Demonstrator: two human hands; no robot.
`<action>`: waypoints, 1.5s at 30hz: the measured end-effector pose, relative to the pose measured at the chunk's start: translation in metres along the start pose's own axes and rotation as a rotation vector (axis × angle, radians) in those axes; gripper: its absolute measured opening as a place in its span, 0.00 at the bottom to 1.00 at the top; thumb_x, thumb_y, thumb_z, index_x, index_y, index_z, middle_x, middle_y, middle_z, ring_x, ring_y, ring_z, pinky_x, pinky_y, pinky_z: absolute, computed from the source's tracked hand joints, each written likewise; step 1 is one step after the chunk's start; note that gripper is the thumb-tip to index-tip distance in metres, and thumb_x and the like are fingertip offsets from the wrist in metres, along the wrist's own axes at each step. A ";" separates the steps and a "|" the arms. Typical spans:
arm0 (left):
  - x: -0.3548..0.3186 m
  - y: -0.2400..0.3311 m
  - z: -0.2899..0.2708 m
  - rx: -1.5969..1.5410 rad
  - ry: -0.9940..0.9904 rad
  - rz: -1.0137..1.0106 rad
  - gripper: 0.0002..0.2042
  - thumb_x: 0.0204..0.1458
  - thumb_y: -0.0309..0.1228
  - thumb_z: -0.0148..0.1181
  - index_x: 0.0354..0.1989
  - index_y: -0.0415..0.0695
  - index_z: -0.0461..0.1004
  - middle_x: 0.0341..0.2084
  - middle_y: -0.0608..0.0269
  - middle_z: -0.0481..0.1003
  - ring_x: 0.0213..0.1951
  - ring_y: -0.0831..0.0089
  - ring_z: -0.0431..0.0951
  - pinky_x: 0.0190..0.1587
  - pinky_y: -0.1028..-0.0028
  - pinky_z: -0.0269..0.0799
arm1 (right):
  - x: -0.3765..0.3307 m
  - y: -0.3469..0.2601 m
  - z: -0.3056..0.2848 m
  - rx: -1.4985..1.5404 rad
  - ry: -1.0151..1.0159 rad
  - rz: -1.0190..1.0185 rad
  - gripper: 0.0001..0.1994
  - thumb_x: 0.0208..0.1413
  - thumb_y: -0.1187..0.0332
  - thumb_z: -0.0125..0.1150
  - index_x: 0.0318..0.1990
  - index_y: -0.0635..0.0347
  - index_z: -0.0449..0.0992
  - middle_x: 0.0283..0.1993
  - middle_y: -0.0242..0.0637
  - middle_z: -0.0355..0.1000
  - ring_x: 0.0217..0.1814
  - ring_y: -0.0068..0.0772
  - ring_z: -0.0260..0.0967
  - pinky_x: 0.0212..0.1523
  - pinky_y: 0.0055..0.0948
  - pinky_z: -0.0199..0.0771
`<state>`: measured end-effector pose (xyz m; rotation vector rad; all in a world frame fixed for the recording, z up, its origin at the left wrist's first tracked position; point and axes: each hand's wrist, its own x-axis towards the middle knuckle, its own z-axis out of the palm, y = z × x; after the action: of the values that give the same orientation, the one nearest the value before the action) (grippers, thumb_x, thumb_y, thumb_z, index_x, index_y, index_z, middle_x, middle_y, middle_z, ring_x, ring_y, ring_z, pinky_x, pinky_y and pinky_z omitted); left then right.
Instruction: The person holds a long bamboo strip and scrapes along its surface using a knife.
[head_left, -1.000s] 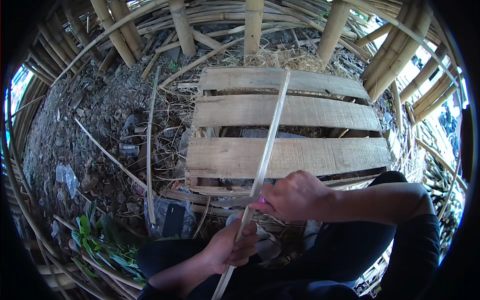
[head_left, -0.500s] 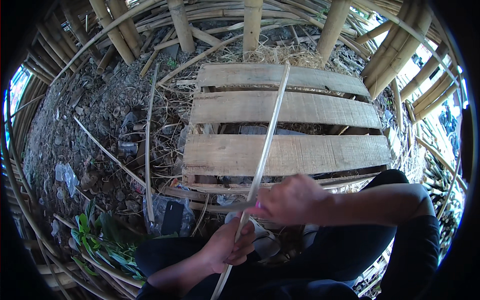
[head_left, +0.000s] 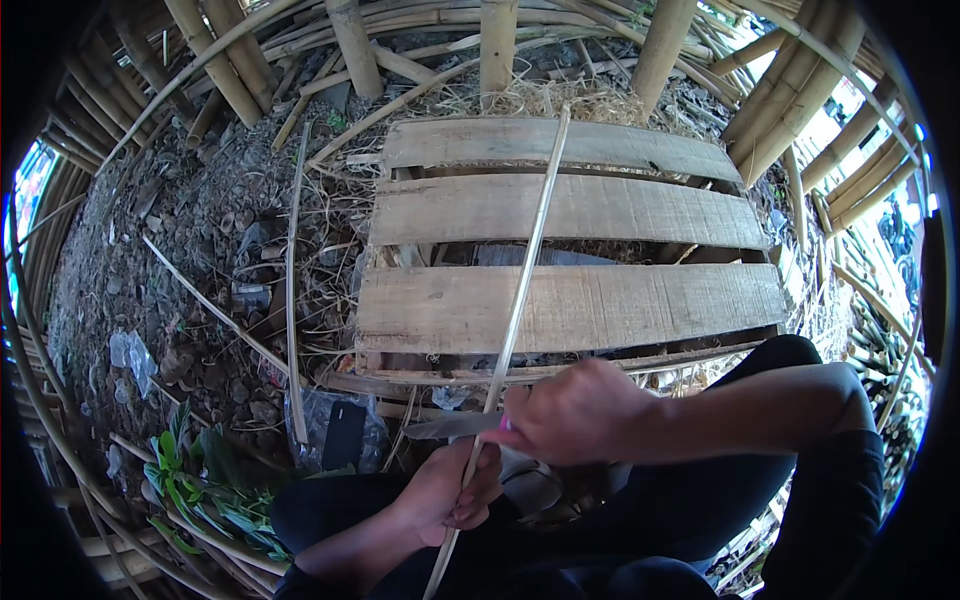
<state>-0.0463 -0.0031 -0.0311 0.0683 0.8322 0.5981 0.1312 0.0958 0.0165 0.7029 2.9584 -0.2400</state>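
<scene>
A long pale bamboo strip slants across my lap, its far end lying over the wooden slatted platform. My left hand is closed round the strip's lower part. Just above it, my right hand grips a knife whose blade points left across the strip. A bit of pink handle shows at the right fist; the fingers hide the rest. The right thumb lies against the strip close to the left hand's fingers.
The slatted platform stands ahead of my knees. To the left are loose strips, a dark phone-shaped object on clear plastic, and green leaves. Bamboo posts rise at the back; cut bamboo is piled right.
My right hand has come slightly down the strip, nearer my left hand. The knife blade, blurred before, now shows clearly. The strip's far end has swung a little left in view.
</scene>
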 end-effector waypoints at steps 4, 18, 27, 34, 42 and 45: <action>0.000 0.002 -0.002 -0.065 -0.051 0.034 0.21 0.66 0.53 0.31 0.30 0.49 0.59 0.10 0.74 0.53 0.09 0.84 0.52 0.08 0.84 0.44 | 0.012 0.015 0.000 -0.032 0.107 0.133 0.28 0.64 0.44 0.42 0.23 0.57 0.70 0.08 0.27 0.61 0.08 0.25 0.62 0.09 0.30 0.63; -0.003 0.003 0.000 -0.104 -0.064 0.007 0.21 0.66 0.53 0.31 0.30 0.50 0.59 0.10 0.74 0.53 0.09 0.84 0.51 0.08 0.85 0.45 | 0.016 0.020 -0.007 -0.026 0.024 0.174 0.26 0.65 0.45 0.41 0.25 0.57 0.70 0.10 0.30 0.64 0.08 0.28 0.63 0.12 0.32 0.67; -0.004 0.003 0.000 -0.096 -0.056 0.013 0.22 0.66 0.53 0.29 0.27 0.51 0.60 0.09 0.73 0.53 0.09 0.82 0.51 0.07 0.83 0.45 | 0.014 0.027 -0.005 -0.238 0.183 0.124 0.26 0.66 0.48 0.41 0.23 0.58 0.70 0.09 0.26 0.60 0.08 0.24 0.62 0.10 0.26 0.64; -0.003 0.002 -0.004 -0.139 -0.105 -0.005 0.21 0.66 0.53 0.32 0.29 0.50 0.58 0.11 0.74 0.53 0.10 0.84 0.52 0.08 0.85 0.45 | 0.022 0.024 -0.017 -0.092 -0.066 0.165 0.26 0.66 0.46 0.39 0.27 0.57 0.73 0.13 0.31 0.67 0.12 0.29 0.68 0.18 0.33 0.72; -0.003 0.004 -0.003 -0.186 -0.145 -0.009 0.21 0.66 0.53 0.31 0.29 0.50 0.58 0.11 0.75 0.53 0.10 0.85 0.51 0.08 0.85 0.46 | 0.022 0.042 -0.007 -0.178 0.073 0.072 0.27 0.65 0.45 0.41 0.25 0.56 0.73 0.09 0.28 0.63 0.09 0.29 0.64 0.12 0.31 0.67; -0.004 0.001 -0.001 -0.076 -0.091 0.010 0.21 0.66 0.52 0.30 0.29 0.51 0.58 0.11 0.75 0.53 0.10 0.85 0.51 0.08 0.85 0.45 | 0.018 0.026 -0.027 -0.085 -0.121 0.009 0.26 0.68 0.49 0.34 0.32 0.60 0.74 0.15 0.30 0.68 0.18 0.27 0.72 0.14 0.33 0.72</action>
<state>-0.0497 -0.0041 -0.0289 0.0303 0.7206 0.6312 0.1257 0.1308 0.0373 0.6661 2.8320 -0.1495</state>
